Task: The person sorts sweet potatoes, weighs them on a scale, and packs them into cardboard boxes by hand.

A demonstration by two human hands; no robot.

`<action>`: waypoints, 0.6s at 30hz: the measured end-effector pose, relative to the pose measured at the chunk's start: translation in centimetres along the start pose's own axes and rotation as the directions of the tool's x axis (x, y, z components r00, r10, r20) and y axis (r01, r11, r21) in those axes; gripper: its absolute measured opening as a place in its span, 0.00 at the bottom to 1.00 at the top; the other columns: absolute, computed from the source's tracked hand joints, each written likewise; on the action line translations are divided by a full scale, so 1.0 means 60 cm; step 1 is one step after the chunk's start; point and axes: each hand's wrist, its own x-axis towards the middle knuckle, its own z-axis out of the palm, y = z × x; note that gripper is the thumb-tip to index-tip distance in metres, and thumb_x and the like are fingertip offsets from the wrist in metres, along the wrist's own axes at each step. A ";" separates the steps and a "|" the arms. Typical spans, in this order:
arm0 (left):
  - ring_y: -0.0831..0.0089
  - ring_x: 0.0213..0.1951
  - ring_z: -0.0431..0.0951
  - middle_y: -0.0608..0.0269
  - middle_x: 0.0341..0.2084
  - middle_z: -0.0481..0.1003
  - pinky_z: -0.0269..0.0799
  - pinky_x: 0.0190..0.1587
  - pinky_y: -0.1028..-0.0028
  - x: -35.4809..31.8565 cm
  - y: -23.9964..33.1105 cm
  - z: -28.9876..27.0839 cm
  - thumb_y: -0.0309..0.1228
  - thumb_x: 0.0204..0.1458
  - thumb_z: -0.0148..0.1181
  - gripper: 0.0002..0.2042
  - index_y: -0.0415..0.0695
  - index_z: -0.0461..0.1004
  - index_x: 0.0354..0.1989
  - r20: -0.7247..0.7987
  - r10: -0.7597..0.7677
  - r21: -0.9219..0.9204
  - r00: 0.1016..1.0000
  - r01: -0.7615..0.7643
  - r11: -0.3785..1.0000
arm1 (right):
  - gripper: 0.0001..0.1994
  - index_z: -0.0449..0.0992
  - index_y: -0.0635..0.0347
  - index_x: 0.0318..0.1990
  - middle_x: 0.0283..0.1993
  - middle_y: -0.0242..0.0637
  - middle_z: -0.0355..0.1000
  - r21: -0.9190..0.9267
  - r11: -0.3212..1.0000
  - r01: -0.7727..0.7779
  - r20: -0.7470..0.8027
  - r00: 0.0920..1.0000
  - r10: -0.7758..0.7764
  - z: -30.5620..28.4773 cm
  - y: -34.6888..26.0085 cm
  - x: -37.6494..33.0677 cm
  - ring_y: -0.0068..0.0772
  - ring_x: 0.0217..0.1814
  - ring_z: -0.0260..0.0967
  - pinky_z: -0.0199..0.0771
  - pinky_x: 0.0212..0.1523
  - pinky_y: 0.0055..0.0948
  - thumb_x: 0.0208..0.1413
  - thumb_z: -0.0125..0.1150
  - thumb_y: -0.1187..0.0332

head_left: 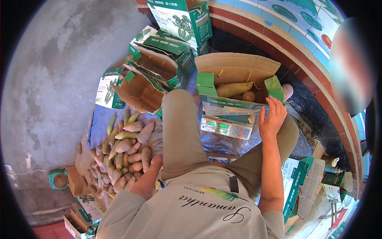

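Note:
An open green-and-white carton stands in front of me on a digital scale with lit green displays. Inside it lie a long green radish and a rounder brownish one. My right hand rests at the carton's near right corner, fingers stretched out over the rim beside a green flap. My left forearm reaches down to the left, beside a heap of soil-covered green radishes. The fingers of my left hand are hidden behind my leg.
Open cartons crowd the far left of the scale, with a taller carton behind them. A blue sheet lies under the heap. On the right, a flattened carton leans near my elbow. A tiled ledge curves along the far side.

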 end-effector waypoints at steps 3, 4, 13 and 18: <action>0.55 0.53 0.73 0.49 0.49 0.73 0.72 0.50 0.60 -0.021 0.028 -0.021 0.37 0.56 0.48 0.16 0.43 0.75 0.47 -0.059 -0.130 -0.176 0.990 0.118 0.977 | 0.18 0.71 0.61 0.48 0.51 0.39 0.69 -0.010 1.000 -0.001 0.007 1.000 0.001 0.000 0.003 -0.002 0.44 0.56 0.63 0.57 0.57 0.45 0.46 0.61 0.74; 0.55 0.53 0.73 0.49 0.49 0.73 0.72 0.50 0.60 -0.025 0.027 -0.024 0.37 0.56 0.48 0.16 0.43 0.75 0.47 -0.054 -0.132 -0.178 0.990 0.121 0.977 | 0.18 0.71 0.61 0.47 0.51 0.39 0.69 -0.011 1.000 0.000 0.004 1.000 0.000 0.001 0.002 -0.003 0.44 0.56 0.63 0.57 0.57 0.45 0.46 0.61 0.74; 0.53 0.53 0.73 0.47 0.50 0.72 0.72 0.50 0.59 -0.006 0.009 -0.008 0.37 0.55 0.49 0.17 0.42 0.74 0.48 -0.003 -0.166 -0.249 0.986 0.160 0.955 | 0.18 0.71 0.60 0.47 0.51 0.38 0.69 -0.026 1.000 -0.007 0.010 1.000 0.007 0.005 -0.001 0.001 0.43 0.56 0.63 0.56 0.58 0.44 0.46 0.61 0.73; 0.53 0.51 0.74 0.47 0.48 0.74 0.72 0.49 0.59 0.012 0.006 0.009 0.33 0.52 0.54 0.17 0.42 0.72 0.49 -0.047 -0.147 -0.228 0.988 0.132 0.965 | 0.18 0.72 0.60 0.47 0.50 0.38 0.69 -0.050 0.999 -0.012 0.015 1.000 0.013 0.003 0.003 -0.001 0.43 0.56 0.63 0.56 0.58 0.44 0.46 0.61 0.73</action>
